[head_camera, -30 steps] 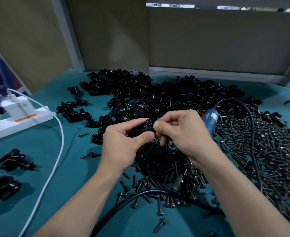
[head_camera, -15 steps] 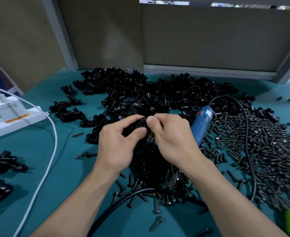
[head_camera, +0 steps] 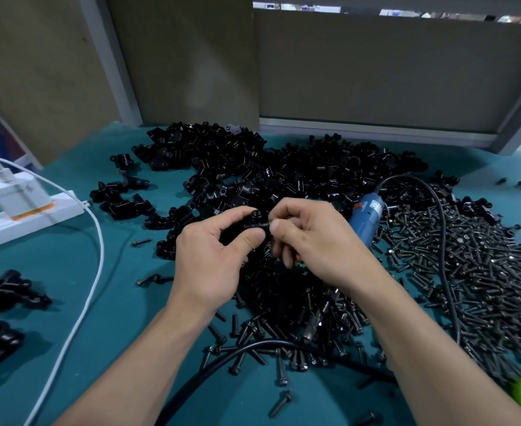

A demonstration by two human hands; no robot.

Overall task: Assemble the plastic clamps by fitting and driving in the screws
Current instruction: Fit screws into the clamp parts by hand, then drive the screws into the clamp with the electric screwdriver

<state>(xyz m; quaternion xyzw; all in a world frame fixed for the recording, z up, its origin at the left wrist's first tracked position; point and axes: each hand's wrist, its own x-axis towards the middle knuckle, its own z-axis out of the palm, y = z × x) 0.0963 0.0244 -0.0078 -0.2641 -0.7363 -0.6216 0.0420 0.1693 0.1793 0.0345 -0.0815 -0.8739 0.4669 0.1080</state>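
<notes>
Where teal bench mat [head_camera: 68, 272] meets brown partition panels [head_camera: 376, 72], left hand [head_camera: 213, 256] pinches a black plastic clamp [head_camera: 254, 222], long axis left-right; right hand [head_camera: 314, 238] pinches its right end.

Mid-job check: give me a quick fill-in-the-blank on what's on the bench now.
The ____ hand grips the plastic clamp.
The right hand pinches a ____ against it.
The electric screwdriver behind that hand has a ____ body.
The charger cable by the power strip is ____.
Missing words: left; screw; blue; white.
</notes>
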